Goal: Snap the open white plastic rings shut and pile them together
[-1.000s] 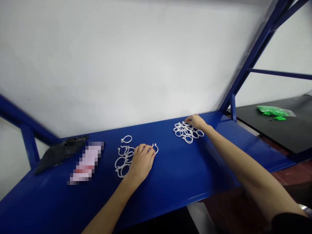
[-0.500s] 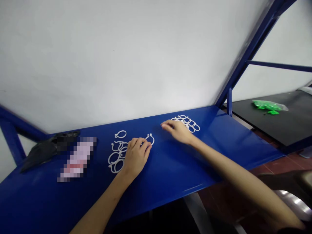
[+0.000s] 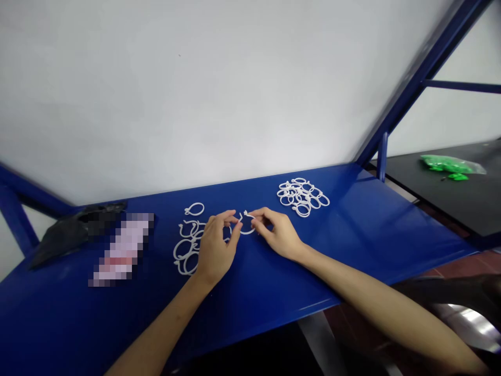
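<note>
Here, left hand [image 3: 217, 244] pinches a white ring [image 3: 247, 233]; right hand [image 3: 282, 235] pinches it too.

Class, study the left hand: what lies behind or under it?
White rings on the blue tabletop show along the left side of the left hand, and part of another shows through its grip. Whatever lies directly under the palm is covered and cannot be seen.

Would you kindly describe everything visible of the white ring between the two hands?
The white ring is thin and plastic-looking, open at its far side, where its two small ends stand apart. The left hand holds one side, the right hand the other. Whether it touches the blue table beneath is unclear.
</note>
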`<state>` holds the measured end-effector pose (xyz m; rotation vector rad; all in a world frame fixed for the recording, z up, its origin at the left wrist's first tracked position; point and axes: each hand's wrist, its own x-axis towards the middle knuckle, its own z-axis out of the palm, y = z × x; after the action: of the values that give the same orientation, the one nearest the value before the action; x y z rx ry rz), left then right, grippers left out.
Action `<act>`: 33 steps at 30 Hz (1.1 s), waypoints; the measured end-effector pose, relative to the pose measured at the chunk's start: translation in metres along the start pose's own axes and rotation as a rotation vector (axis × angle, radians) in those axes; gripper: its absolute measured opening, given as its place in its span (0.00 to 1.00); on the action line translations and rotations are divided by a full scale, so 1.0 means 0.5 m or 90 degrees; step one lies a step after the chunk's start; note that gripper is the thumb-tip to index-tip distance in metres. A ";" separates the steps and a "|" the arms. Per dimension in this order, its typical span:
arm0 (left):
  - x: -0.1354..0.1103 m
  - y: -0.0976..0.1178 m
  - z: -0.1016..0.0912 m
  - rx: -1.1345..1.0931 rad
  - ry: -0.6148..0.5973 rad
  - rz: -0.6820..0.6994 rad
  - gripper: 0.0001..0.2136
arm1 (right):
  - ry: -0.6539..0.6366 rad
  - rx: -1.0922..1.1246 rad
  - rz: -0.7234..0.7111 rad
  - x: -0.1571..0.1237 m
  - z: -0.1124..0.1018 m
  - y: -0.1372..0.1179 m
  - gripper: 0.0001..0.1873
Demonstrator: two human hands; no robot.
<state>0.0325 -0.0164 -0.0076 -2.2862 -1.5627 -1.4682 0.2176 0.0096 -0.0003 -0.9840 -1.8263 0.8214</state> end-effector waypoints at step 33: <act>0.010 -0.107 -0.032 0.203 -0.267 0.058 0.23 | 0.370 -0.501 0.129 0.070 -0.247 0.110 0.14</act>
<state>-0.0171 0.0063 -0.0198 -2.5265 -1.6037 -0.6820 0.3355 0.0830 0.0161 -1.7056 -1.5355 -0.1388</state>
